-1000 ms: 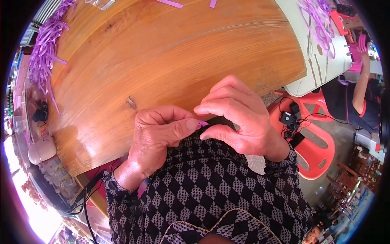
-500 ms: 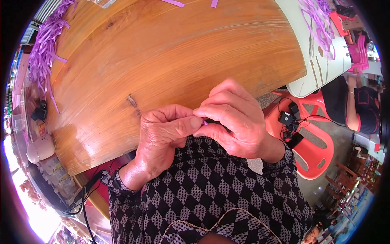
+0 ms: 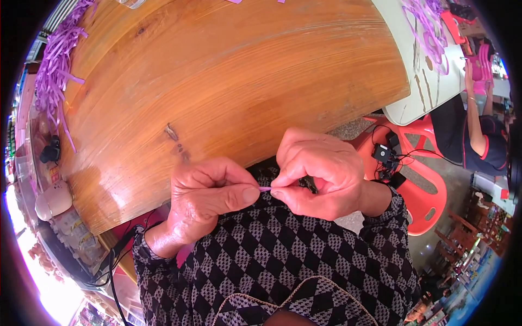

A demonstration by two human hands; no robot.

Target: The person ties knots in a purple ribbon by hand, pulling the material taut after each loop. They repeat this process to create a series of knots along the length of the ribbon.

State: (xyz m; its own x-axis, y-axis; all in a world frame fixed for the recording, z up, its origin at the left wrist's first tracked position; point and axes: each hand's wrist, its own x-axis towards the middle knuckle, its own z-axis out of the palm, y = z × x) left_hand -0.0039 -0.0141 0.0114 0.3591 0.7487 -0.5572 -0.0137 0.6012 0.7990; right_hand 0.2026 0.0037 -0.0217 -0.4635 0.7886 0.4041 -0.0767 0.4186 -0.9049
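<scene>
A small purple strip (image 3: 265, 189) stretches across the short gap between my two hands, just off the near edge of the wooden table (image 3: 244, 92). One end is pinched between the thumb and forefinger of my left hand (image 3: 209, 190). My right hand (image 3: 321, 176) grips the other end in the same way, its remaining fingers curled. Most of the strip is hidden by my fingertips. Both hands are in front of my patterned top.
Bundles of purple strips lie at the far left (image 3: 54, 70) and on a white table (image 3: 435, 92) at right. Nearby, a red plastic chair (image 3: 418, 201) carries black cabled devices (image 3: 385, 155). Another person (image 3: 481, 130) is beyond it. A pale rounded object (image 3: 54, 200) is at left.
My hands have drawn apart and slightly downward, so the purple strip now shows between them. The other person at right has reached an arm out toward the pink chairs.
</scene>
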